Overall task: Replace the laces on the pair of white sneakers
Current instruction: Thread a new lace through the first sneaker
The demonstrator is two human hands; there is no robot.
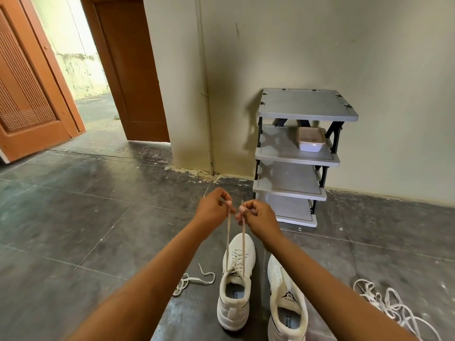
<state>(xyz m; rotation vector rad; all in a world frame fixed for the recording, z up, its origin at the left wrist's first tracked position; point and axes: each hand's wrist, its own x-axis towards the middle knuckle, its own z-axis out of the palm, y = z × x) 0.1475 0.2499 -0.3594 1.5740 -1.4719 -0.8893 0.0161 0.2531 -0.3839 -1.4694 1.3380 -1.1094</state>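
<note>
**Forearms out, both lace ends pinched above the sneaker**

Two bare forearms reach forward from the bottom of the view, over a pair of white sneakers standing on the dark tiled floor (pixel 98 230). The left hand (pixel 213 207) and right hand (pixel 258 215) sit close together, each with thumb and fingertips pinching one end of the lace (pixel 227 239). Its two strands run down taut to the top eyelets of the laced sneaker (pixel 236 291). The second sneaker (pixel 288 311) stands just beside it, its eyelet row mostly hidden by the right forearm, so I cannot tell whether it is laced.

The lace looks like flat, soft woven tape, light and limp. It should carry tension only along its length and will probably fold or twist wherever it goes slack. The best hold is likely near the stiff tips, as both hands have it now, with an even pull so the ends come out level. The shoe appears light enough to lift or tip if the strands are pulled hard, so steadying it may be needed.

A loose white lace (pixel 194 280) lies on the floor near the laced sneaker, and a tangled heap of laces (pixel 394 308) lies well apart on the other side. Which are old and which new is unclear. A grey shelf rack (pixel 307 104) holding a small tub (pixel 310 140) stands against the wall
</note>
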